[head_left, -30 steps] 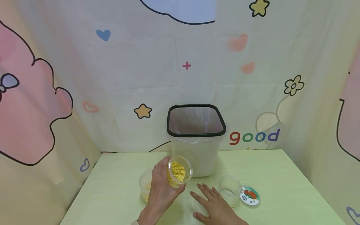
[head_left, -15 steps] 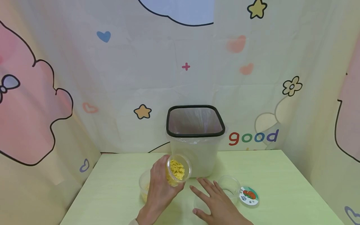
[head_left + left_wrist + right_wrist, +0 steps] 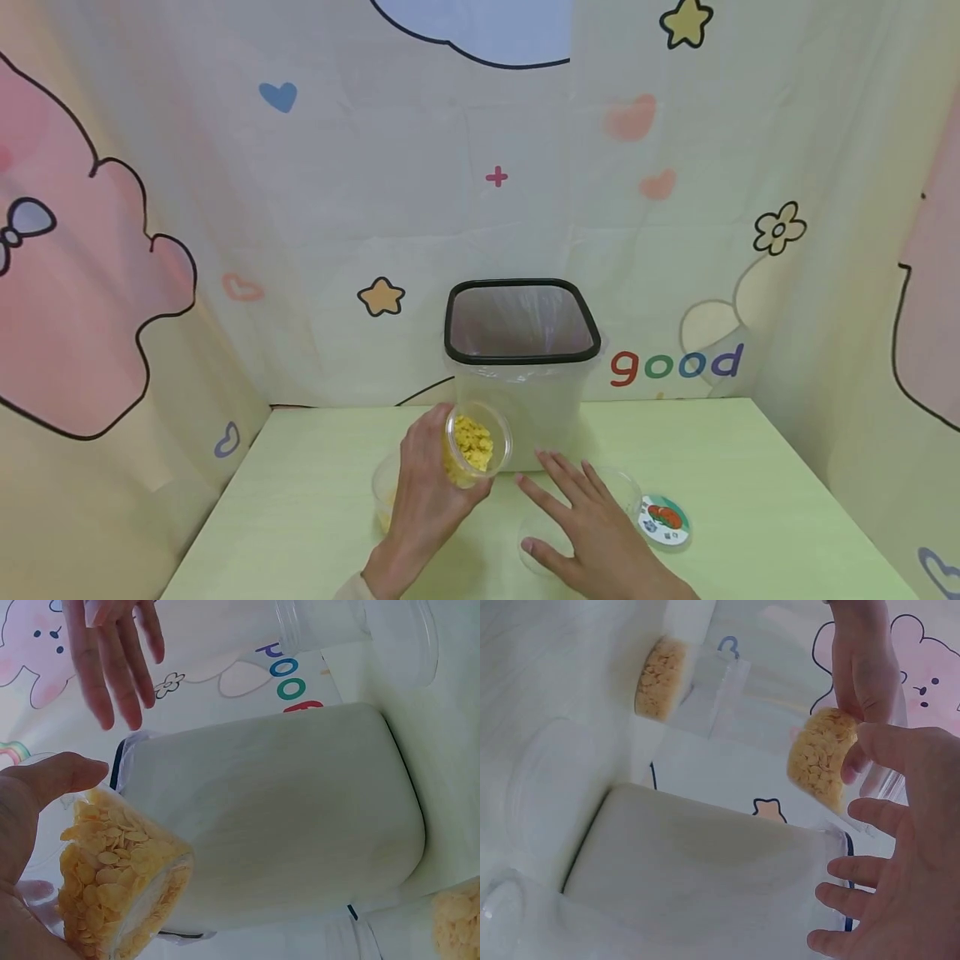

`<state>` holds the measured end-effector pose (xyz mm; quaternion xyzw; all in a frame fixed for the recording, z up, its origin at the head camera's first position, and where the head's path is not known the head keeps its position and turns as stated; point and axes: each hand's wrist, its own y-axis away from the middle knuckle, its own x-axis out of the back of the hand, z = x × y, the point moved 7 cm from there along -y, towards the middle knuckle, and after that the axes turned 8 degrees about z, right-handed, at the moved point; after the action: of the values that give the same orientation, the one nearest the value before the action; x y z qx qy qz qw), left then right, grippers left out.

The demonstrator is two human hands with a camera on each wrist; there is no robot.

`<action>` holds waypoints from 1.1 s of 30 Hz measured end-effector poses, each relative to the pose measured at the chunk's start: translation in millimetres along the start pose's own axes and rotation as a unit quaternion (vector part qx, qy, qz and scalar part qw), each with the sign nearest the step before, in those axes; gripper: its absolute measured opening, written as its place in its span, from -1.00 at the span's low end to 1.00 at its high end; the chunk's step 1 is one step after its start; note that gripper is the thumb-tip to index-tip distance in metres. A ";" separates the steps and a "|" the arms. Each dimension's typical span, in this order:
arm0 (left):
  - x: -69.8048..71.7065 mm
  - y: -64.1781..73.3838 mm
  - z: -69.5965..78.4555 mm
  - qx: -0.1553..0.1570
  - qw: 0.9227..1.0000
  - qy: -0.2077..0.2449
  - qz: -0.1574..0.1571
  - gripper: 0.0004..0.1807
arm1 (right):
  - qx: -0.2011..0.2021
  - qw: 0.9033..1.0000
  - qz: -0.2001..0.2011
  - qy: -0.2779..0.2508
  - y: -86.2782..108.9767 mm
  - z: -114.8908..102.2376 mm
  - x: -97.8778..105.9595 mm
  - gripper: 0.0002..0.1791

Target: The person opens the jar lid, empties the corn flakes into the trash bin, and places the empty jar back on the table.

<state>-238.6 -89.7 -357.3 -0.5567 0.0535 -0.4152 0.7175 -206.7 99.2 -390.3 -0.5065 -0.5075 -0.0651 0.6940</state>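
Observation:
My left hand (image 3: 431, 492) grips a clear plastic jar (image 3: 474, 446) of yellow flakes, tilted with its lidless mouth facing up and right. In the left wrist view the flakes (image 3: 112, 870) lie against the jar's wall, thumb curled over its side. My right hand (image 3: 592, 525) hovers with spread fingers and holds nothing. Below it, partly hidden, a clear round disc (image 3: 531, 550) lies on the table. A clear jar (image 3: 628, 486) stands just beyond the right hand, mostly covered by it. Behind the left hand is another clear jar (image 3: 385, 492) with pale flakes in its bottom.
A whitish bin (image 3: 540, 417) with a black rim (image 3: 522, 361) and a clear liner stands at the table's back middle. Right of the jars lies a round lid (image 3: 663, 521) with a red-and-green picture. A patterned curtain (image 3: 337, 208) hangs behind the pale green table (image 3: 750, 500).
My right hand has moved slightly forward and right, covering more of the clear jar there. The left hand has risen a little with its jar of flakes.

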 end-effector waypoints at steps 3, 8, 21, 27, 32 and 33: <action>-0.5 -1.9 1.9 -0.002 1.000 0.001 -0.002 0.09 | 0.009 1.000 0.017 -0.002 -2.8 -0.1 7.1 -0.29; 0.4 -5.6 4.5 -0.005 1.000 0.003 -0.003 0.11 | 0.018 0.999 0.044 -0.010 -9.7 1.4 20.6 -0.31; 4.4 -22.4 11.3 -0.016 1.000 0.026 0.002 0.12 | 0.008 0.997 0.067 -0.027 -30.3 13.0 45.2 -0.31; 6.4 -30.4 14.7 -0.022 0.999 0.025 0.000 0.07 | -0.002 0.998 0.060 -0.022 -40.3 19.8 51.0 -0.28; 8.2 -36.8 15.6 -0.022 0.999 0.023 -0.001 0.07 | -0.005 0.998 0.064 -0.028 -50.1 25.2 56.5 -0.28; 8.4 -38.1 15.5 -0.022 0.999 0.023 -0.002 0.08 | -0.004 0.997 0.066 -0.029 -52.2 26.2 57.7 -0.28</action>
<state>-245.2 -84.9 -316.1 -0.5624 0.0784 -0.4280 0.7031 -227.5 118.8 -313.3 -0.5434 -0.4927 -0.0063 0.6796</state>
